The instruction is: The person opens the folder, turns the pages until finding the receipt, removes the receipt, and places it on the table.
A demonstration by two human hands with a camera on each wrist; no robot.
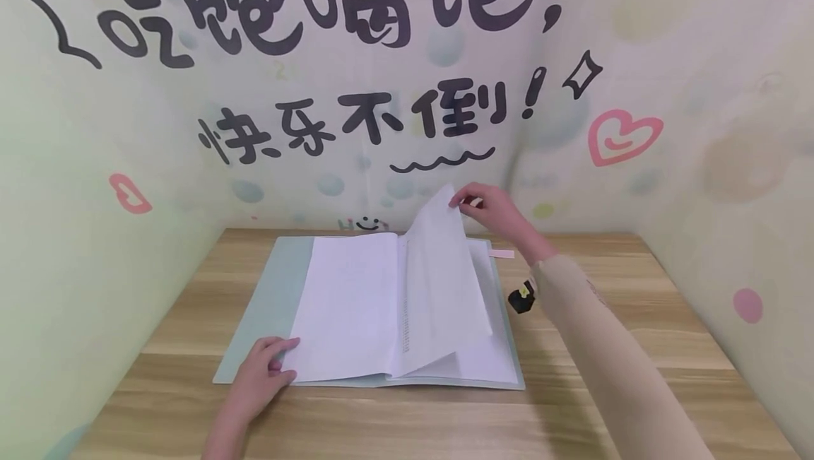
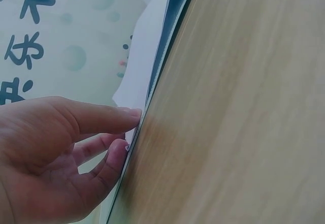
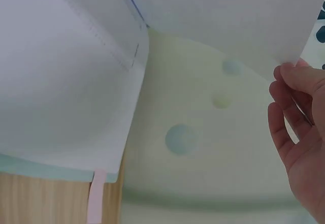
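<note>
A notebook with a pale green cover (image 1: 289,283) lies spread on the table. Its left page (image 1: 346,304) is flat and looks blank. My right hand (image 1: 483,207) pinches the top outer corner of a lifted page (image 1: 439,290) between thumb and fingers. That page slants up from the spine, partly hiding the right-hand pages (image 1: 490,364) under it. At the lower left corner of the left page rests my left hand (image 1: 257,379), thumb and fingers apart. In the left wrist view the thumb (image 2: 131,112) touches the page near its edge.
A pink ribbon bookmark (image 1: 502,254) sticks out at the notebook's upper right. By the right sleeve (image 1: 585,319) is a small black thing (image 1: 523,299) with a yellow patch. Behind the wooden table (image 1: 445,425) stands a wall (image 1: 305,191) with large black characters.
</note>
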